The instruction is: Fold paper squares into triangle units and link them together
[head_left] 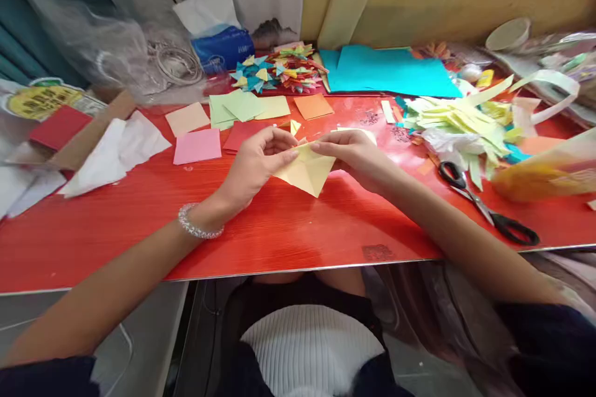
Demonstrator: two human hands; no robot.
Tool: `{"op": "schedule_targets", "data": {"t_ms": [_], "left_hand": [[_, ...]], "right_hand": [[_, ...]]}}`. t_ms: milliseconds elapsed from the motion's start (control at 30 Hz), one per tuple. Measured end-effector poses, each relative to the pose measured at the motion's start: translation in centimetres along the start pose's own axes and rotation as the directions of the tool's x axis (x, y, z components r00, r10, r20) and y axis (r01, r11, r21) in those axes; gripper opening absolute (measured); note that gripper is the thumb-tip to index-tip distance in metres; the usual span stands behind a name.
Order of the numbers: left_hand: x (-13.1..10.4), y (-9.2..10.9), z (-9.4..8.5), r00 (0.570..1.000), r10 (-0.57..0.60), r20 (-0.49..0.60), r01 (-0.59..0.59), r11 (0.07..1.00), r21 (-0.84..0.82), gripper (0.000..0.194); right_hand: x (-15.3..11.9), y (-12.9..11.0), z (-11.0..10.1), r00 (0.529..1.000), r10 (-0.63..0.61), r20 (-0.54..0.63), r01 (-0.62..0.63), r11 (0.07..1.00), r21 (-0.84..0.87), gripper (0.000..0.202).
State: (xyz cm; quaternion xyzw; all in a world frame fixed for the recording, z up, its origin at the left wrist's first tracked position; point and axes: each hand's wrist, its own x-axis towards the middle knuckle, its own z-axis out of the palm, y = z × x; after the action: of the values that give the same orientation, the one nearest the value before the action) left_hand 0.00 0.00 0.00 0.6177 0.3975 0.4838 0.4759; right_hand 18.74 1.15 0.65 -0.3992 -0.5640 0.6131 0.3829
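Note:
Both hands pinch one pale yellow paper sheet (307, 170) above the red table, its upper edge between thumbs and fingers. Creases run across the paper and one corner points down toward me. My left hand (261, 161) closes on the left part of that edge, and my right hand (354, 155) on the right part. Just beyond the fingers lies a small folded yellow piece (295, 127). Close to my left hand are a red paper square (242, 135) and a pink paper square (197, 146). Another pale yellow paper lies partly hidden behind my right hand.
On the red table (279, 242), orange (313, 107) and green squares (243, 104) lie behind the hands. Folded paper pieces (261, 74) are heaped near blue sheets (391, 74). Black-handled scissors (484, 205) and yellow paper strips (460, 124) lie right. White tissue (116, 152) lies left.

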Motion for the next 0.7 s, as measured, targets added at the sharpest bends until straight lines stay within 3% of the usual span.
{"op": "schedule_targets", "data": {"t_ms": [167,267,400,700], "left_hand": [[0.02,0.72,-0.18,0.994,-0.086,0.068,0.08,0.993,0.087,0.02],[0.22,0.75,-0.49,0.972,-0.188,0.141,0.171,0.977,0.129,0.03],[0.23,0.57,-0.69,0.943,-0.277,0.185,0.238,0.949,0.205,0.027],[-0.02,0.53,-0.67,0.947,-0.263,0.185,0.223,0.952,0.21,0.033]], "right_hand": [[0.0,0.31,0.15,0.998,-0.051,-0.023,0.048,0.994,-0.102,0.021],[-0.07,0.2,0.23,0.995,-0.095,-0.008,0.092,0.979,-0.184,0.022],[-0.15,-0.08,0.23,0.991,-0.129,0.034,0.133,0.966,-0.221,0.022],[-0.08,0.04,0.04,0.989,-0.14,0.042,0.146,0.955,-0.258,0.019]]}}
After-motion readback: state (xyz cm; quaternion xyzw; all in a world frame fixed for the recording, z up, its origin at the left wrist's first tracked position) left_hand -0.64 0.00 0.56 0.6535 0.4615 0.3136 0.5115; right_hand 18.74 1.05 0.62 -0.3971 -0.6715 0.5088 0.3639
